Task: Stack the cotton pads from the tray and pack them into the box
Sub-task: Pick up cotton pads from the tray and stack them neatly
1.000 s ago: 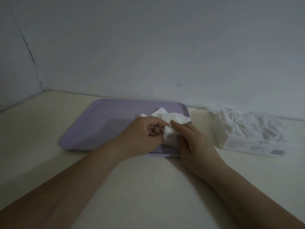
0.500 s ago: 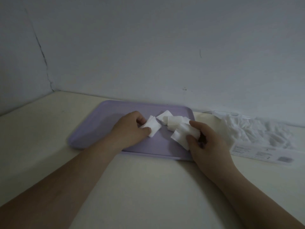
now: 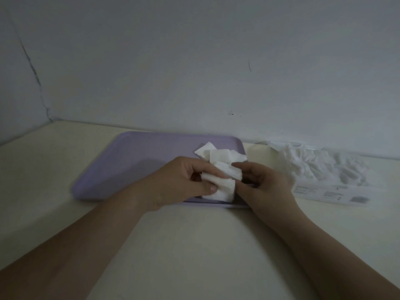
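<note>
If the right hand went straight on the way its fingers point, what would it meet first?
The right hand points left across the tray, its fingertips on the cotton pads that the left hand grips. Those pads come first, with the left hand's fingers probably right behind; depth is unclear.

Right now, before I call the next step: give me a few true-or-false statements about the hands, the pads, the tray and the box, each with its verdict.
1. The left hand grips the pad bundle above the tray. True.
2. The tray holds nothing but that bundle. False: loose pads lie near its far right corner.
3. The box sits to the right of the tray. True.
4. The right hand is inside the box. False: it pinches the pad bundle, right beside the left hand.
</note>
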Demonstrator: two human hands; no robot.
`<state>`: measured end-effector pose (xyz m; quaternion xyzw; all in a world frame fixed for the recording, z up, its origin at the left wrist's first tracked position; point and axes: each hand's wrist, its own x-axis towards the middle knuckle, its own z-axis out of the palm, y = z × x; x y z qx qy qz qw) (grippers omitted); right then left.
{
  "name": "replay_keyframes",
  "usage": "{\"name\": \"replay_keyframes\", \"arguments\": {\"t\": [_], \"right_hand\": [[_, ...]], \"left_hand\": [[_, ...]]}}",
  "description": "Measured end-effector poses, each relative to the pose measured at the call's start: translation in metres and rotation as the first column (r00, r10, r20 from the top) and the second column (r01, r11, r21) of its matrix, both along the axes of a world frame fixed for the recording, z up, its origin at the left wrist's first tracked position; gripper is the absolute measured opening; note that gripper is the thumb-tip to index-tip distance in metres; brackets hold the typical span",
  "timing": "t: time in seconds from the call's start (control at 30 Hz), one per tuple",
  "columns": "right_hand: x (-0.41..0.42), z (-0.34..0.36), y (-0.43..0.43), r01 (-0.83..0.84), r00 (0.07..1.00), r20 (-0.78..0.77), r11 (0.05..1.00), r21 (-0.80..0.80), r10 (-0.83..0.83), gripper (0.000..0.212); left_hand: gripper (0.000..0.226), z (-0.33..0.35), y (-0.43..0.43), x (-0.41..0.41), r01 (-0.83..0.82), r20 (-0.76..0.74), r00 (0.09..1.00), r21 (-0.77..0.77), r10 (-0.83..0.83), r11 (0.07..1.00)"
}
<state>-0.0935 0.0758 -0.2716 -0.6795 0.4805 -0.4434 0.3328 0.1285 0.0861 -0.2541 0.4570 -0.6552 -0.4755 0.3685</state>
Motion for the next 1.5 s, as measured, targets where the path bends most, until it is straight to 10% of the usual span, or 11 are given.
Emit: {"name": "replay_keyframes", "arguments": {"t": [0.4, 0.8, 1.13, 1.3, 1.5], "right_hand": [[-0.002, 0.015, 0.013, -0.273, 0.962, -0.025, 0.962, 0.008, 0.273, 0.037], [0.003, 0.0, 0.009, -0.114, 0.977, -0.194, 0.988, -0.109, 0.091, 0.07], [0.01, -0.001, 0.008, -0.092, 0.931, -0.366, 0.976, -0.195, 0.014, 0.046], [0.005, -0.002, 0.0, 0.084, 0.993, -0.072, 0.988, -0.133, -0.095, 0.019], [0.001, -0.003, -0.003, 0.282, 0.957, 0.101, 0.952, -0.122, -0.271, 0.018]], "left_hand": [[0.037, -0.008, -0.004, -0.003, -0.19, -0.013, 0.982, -0.115, 0.19, 0.975], [0.031, -0.004, 0.001, -0.005, -0.158, 0.053, 0.985, -0.074, 0.162, 0.985], [0.021, 0.002, 0.001, -0.022, -0.173, 0.092, 0.979, -0.109, 0.184, 0.979], [0.024, 0.004, -0.011, -0.034, -0.292, 0.085, 0.947, -0.18, 0.311, 0.939], [0.03, -0.002, -0.066, -0.024, -0.261, 0.445, 0.782, -0.403, 0.437, 0.877]]}}
